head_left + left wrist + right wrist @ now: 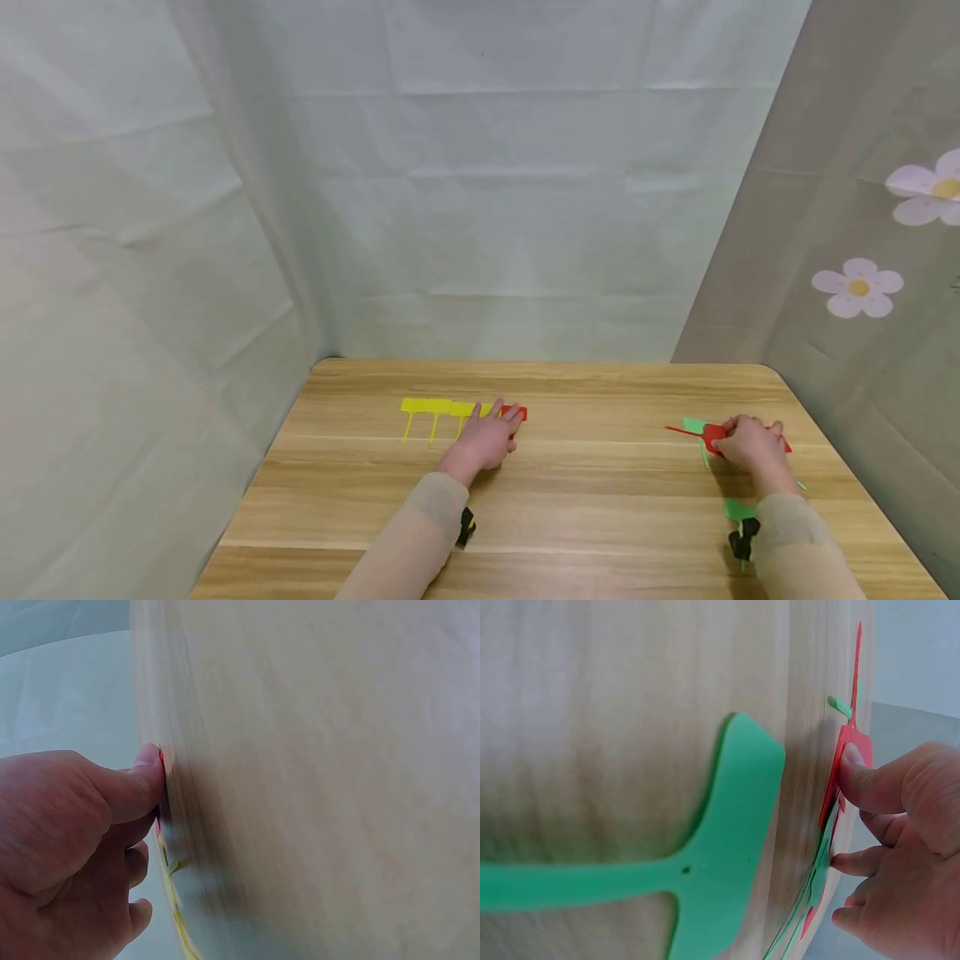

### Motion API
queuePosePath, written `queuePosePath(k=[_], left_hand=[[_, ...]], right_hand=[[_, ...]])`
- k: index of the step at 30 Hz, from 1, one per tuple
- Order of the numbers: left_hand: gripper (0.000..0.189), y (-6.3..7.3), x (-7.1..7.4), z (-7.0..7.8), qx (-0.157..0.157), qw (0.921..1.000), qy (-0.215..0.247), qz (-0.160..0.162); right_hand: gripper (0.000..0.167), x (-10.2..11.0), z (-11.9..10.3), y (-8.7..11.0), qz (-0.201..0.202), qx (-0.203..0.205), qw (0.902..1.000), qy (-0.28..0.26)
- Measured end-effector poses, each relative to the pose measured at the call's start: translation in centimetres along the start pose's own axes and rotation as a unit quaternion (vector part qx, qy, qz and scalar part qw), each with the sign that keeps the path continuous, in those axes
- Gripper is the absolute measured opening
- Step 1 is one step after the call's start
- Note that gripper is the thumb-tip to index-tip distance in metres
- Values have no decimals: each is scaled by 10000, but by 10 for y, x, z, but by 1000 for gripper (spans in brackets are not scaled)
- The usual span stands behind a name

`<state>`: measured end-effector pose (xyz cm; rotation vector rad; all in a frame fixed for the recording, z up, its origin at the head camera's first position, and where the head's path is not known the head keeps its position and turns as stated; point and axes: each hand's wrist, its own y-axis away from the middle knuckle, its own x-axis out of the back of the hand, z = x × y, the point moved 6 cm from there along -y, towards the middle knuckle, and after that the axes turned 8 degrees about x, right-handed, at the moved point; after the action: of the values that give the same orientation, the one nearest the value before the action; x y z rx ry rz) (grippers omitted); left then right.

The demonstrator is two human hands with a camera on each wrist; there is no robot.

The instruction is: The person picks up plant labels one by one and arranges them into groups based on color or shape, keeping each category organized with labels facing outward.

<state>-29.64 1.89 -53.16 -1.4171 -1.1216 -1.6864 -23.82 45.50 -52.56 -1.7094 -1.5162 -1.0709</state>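
My left hand (489,439) rests on the right end of a row of yellow label cable ties (438,406), fingers spread and fairly straight. Its fingertips and thumb touch a red label cable tie (522,412) at that end, partly covered. On the right, my right hand (752,443) pinches another red label cable tie (712,437) by its flat head; the thin strap points left. The thumb lies on that red head in the right wrist view. Beneath and beside it lie green label cable ties (693,425) and more red, partly hidden by the hand.
A separate green label cable tie (727,847) lies nearer the front, under the right wrist. All of this is on a wooden table (600,500). Pale cloth walls (510,208) stand behind and beside the table, the right one with flowers (858,287).
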Motion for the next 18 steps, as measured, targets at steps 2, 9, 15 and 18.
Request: queuePosePath(k=[2, 9, 15, 18], left_hand=[[58, -1, 0, 0, -1, 10000, -13, -6], [58, -1, -1, 0, 26, 10000, -5, 2], [59, -2, -2, -1, 41, 10000, -1, -9], [59, -3, -1, -1, 45, 10000, -15, -20]], right_hand=[[34, 0, 0, 0, -58, 28, 10000, -22], [30, 0, -1, 1, -150, 157, 9998, -27], [30, 2, -1, 2, -122, 290, 9994, 141], [29, 3, 0, 3, -95, 297, 9994, 157]])
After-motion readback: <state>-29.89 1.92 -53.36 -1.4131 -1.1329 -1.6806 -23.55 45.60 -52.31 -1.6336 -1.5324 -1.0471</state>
